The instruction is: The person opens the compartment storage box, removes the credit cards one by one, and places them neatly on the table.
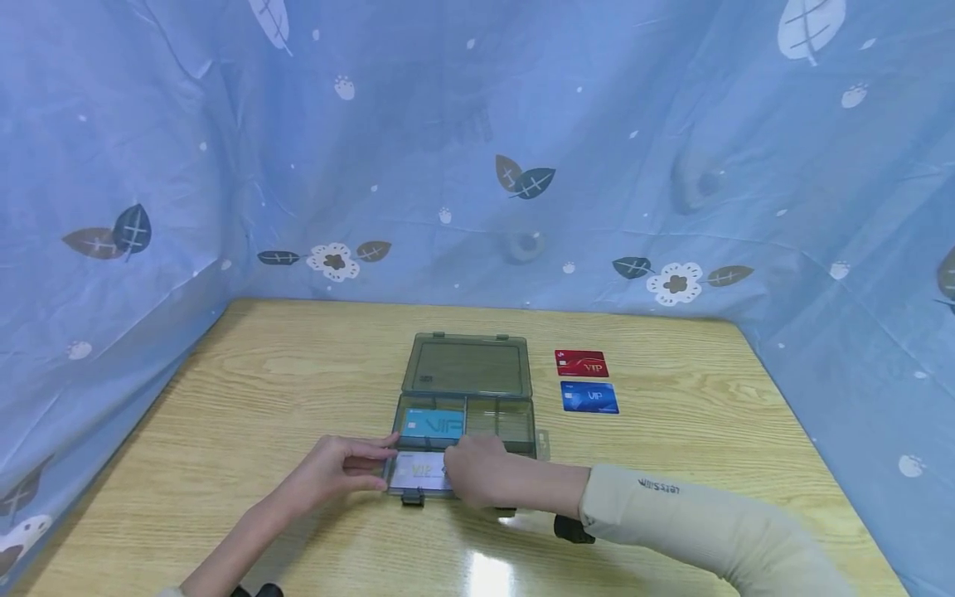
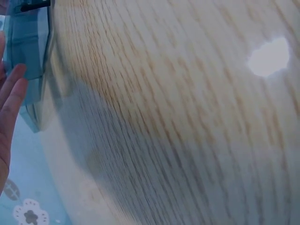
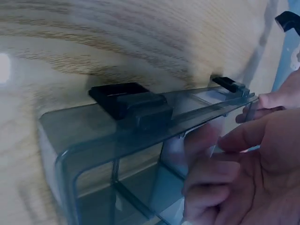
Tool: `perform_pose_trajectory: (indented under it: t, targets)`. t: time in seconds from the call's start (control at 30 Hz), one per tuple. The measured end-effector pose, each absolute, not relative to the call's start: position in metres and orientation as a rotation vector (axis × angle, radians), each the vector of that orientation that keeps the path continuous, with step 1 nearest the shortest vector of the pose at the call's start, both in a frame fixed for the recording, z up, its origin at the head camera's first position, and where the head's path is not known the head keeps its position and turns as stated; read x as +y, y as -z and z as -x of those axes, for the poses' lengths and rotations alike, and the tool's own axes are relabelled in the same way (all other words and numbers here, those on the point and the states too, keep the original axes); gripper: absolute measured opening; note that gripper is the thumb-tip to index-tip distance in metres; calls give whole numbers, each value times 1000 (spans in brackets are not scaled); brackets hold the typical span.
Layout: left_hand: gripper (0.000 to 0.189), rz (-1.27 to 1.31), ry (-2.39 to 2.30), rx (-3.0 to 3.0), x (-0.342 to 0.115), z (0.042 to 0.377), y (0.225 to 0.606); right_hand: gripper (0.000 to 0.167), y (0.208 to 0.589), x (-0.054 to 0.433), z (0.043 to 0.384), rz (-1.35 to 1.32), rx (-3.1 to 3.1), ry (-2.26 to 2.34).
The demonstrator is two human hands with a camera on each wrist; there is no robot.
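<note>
A translucent grey divided box (image 1: 534, 424) lies on the table with its lid (image 1: 468, 367) folded back. In the front left compartment is a white VIP card (image 1: 418, 471); my right hand (image 1: 477, 471) pinches its right end with curled fingers. The right wrist view shows that hand (image 3: 248, 164) reaching over the box's front wall (image 3: 77, 126), its fingertips partly hidden. My left hand (image 1: 334, 469) touches the box's left side with extended fingers, seen also as a hand (image 2: 8, 112) in the left wrist view. A teal VIP card (image 1: 433, 424) lies in the back left compartment.
Right of the box, a red VIP card (image 1: 581, 363) lies behind a blue VIP card (image 1: 589, 397) on the wooden table (image 1: 298, 365). Black latches (image 3: 129, 103) stick out from the box's front. A blue patterned cloth (image 1: 418, 149) hangs around the table's back and sides.
</note>
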State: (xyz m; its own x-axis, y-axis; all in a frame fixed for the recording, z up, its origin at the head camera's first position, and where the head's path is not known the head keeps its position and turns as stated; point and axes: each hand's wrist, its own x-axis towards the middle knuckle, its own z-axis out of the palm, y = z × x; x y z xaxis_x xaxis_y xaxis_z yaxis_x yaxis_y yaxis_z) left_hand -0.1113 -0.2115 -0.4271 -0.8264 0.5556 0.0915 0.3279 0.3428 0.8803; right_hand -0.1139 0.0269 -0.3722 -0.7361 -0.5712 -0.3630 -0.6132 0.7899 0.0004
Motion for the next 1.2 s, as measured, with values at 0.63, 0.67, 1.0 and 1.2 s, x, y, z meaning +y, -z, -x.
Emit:
perform_pose_trajectory:
  t: [0.63, 0.67, 1.0, 1.2]
  targets:
    - [44, -818, -1445, 2413, -210, 111, 426, 53, 376, 31, 130, 710, 2460, 435]
    - [44, -817, -1445, 2412, -210, 111, 426, 53, 375, 32, 131, 692, 2444, 480]
    - [43, -858, -1459, 2402, -208, 111, 425, 57, 375, 37, 128, 554, 2189, 836]
    - [43, -800, -1471, 2391, -209, 111, 426, 36, 378, 46, 129, 667, 2288, 994]
